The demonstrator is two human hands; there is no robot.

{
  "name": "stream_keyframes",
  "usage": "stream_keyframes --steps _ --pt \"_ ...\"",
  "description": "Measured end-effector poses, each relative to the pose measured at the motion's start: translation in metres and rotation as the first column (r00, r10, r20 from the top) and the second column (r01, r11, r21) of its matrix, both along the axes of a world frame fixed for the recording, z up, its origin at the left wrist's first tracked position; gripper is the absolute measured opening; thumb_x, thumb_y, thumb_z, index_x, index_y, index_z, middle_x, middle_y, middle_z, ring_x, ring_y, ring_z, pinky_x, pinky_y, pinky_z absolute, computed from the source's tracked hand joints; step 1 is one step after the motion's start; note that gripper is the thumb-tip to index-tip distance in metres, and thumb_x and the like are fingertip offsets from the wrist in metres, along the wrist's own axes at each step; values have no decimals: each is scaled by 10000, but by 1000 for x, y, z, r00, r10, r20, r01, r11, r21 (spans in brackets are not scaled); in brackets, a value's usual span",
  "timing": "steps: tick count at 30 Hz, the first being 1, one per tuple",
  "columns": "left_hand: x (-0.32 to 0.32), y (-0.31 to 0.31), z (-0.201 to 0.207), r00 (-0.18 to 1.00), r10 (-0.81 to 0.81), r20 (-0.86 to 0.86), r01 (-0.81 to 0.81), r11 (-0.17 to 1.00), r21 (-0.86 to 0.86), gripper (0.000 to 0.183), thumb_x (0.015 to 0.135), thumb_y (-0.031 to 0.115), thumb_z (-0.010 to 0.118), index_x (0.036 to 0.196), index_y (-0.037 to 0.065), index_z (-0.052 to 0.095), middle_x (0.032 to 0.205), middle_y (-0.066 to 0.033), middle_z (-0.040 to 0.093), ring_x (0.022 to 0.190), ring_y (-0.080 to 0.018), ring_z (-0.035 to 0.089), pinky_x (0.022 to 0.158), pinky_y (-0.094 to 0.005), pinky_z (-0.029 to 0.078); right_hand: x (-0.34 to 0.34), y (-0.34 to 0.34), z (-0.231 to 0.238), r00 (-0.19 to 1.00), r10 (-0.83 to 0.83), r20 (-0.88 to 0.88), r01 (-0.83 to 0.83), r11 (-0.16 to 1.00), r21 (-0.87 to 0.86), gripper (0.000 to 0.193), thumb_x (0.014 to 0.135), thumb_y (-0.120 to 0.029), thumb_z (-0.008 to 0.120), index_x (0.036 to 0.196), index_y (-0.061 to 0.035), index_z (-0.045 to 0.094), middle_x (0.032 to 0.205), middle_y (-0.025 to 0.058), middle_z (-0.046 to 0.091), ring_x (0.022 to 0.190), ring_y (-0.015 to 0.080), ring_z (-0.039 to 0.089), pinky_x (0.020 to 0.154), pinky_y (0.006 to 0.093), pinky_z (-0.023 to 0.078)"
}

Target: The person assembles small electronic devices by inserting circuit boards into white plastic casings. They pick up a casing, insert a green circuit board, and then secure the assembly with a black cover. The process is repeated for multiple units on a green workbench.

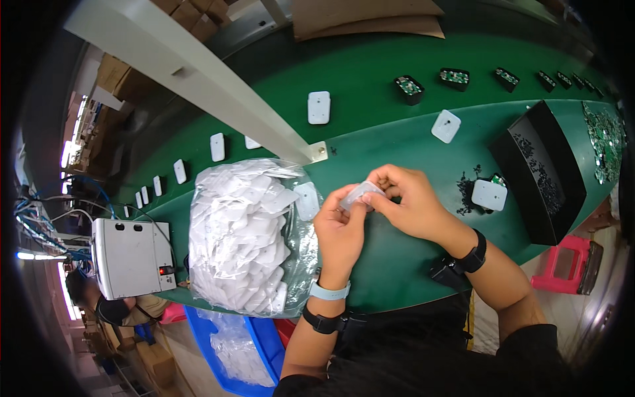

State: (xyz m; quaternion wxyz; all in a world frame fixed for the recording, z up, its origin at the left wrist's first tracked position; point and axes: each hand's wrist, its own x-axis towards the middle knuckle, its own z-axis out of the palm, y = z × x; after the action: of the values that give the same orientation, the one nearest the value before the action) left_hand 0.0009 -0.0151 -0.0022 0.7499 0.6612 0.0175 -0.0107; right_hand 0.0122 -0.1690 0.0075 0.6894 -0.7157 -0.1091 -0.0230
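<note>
In front of me, over the green bench, both hands pinch a small whitish plastic cover. The fingers of my left hand grip its left side. From the right, the thumb and fingers of my right hand close on it; they hide part of it. Just left of my left hand, a loose white cover lies at the edge of a clear bag heaped with white covers. To the right of my right hand, another white cover sits over a green circuit board, beside a scatter of small black parts.
A black open box with small black parts stands at right, near a pile of green boards. White-topped units and black housings with boards line the far strip. A pale post crosses left; a white machine stands beyond the bag.
</note>
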Motion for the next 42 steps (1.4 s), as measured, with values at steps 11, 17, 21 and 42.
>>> stream_keyframes --steps 11,17,21,42 --pt "3 10 -8 953 -297 -60 294 955 -47 153 997 -18 595 1133 -84 617 1040 -156 725 883 -195 733 828 -291 597 8 -25 7 911 272 -309 -231 959 164 214 883 7 729 1075 27 638 936 56 697 792 99 671 692 240 577" --pt "8 11 0 955 -278 -98 245 934 -262 156 1020 23 517 1135 -54 589 1015 -164 721 857 -242 744 833 -360 623 31 -39 32 994 -97 -44 84 967 -241 326 855 -121 799 1109 -16 623 1036 60 653 918 147 635 735 293 548" --pt "9 18 5 958 -270 -92 200 867 -457 225 1027 56 514 1213 -53 580 1131 -190 690 920 -279 739 847 -399 626 95 -49 20 773 -242 586 615 512 -600 392 791 -126 780 1132 -30 611 1114 183 605 979 364 618 848 470 526" --pt "5 15 15 965 -234 -115 84 696 -713 432 1064 142 504 1467 -3 443 1397 -131 572 1286 -290 572 1125 -476 463 10 -29 37 985 5 -174 20 989 144 347 846 40 749 1122 -48 557 1019 54 653 967 110 634 890 283 540"
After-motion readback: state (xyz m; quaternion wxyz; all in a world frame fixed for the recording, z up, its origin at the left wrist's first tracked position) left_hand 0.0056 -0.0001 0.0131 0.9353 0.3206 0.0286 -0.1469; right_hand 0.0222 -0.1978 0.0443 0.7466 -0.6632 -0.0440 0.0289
